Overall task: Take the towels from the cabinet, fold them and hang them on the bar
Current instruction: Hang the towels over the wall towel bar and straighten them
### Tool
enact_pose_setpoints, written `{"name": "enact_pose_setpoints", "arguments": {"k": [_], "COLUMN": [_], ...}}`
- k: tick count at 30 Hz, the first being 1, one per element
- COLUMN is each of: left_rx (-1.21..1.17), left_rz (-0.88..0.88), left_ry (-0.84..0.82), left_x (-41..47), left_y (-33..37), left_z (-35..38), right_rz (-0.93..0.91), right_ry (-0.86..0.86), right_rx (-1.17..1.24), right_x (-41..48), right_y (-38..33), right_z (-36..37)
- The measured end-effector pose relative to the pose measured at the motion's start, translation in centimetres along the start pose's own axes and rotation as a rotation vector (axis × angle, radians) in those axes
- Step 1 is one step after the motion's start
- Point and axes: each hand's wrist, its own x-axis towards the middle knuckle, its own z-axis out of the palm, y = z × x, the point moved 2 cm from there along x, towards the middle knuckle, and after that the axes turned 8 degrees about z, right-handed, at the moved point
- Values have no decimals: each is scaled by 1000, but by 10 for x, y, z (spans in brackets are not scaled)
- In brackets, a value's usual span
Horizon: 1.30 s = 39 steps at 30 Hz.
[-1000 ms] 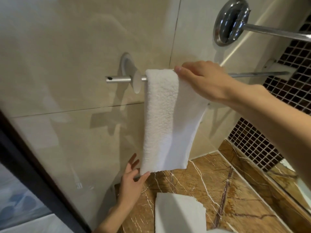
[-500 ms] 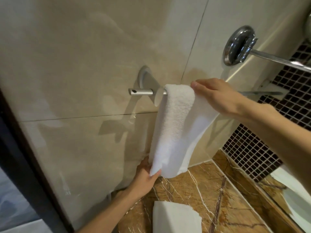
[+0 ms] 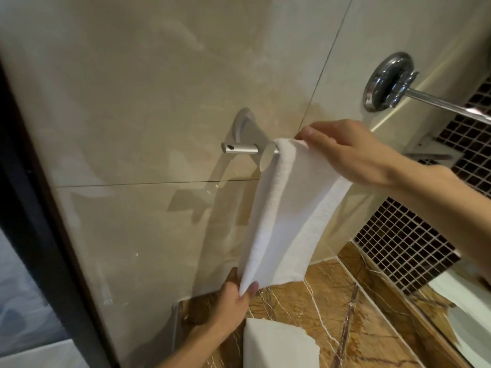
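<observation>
A folded white towel (image 3: 281, 219) hangs over the silver towel bar (image 3: 240, 148) on the beige tiled wall. My right hand (image 3: 345, 152) rests on the towel's top where it drapes over the bar, its fingers curled on the fold. My left hand (image 3: 235, 298) pinches the towel's lower left corner from below. Another folded white towel (image 3: 279, 343) lies on the brown marble counter under the bar.
A chrome wall mount with a rod (image 3: 390, 83) sticks out at the upper right. Dark mosaic tiles (image 3: 398, 240) cover the right wall. A dark door frame (image 3: 34, 208) runs down the left side. The marble counter (image 3: 345, 301) extends to the right.
My left hand has closed on the towel's lower corner, where a second ago it was open below it. The view has shifted, so the bar sits further right and lower.
</observation>
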Motion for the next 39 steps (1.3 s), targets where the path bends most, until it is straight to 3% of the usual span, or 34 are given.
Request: {"name": "enact_pose_setpoints", "arguments": {"k": [9, 20, 32, 39], "left_rx": [-187, -59, -94, -248], "left_rz": [101, 47, -80, -111], "left_ry": [124, 243, 244, 324], "left_x": [-19, -9, 6, 3], "left_y": [-7, -18, -10, -4], "left_z": [-10, -13, -13, -19], "right_rz": [2, 10, -21, -9], "right_ry": [-56, -58, 181, 172], "right_rx": [-2, 16, 113, 144], "right_x": [-7, -5, -19, -19], "right_y": [-1, 3, 4, 6], "right_z": [4, 7, 16, 16]}}
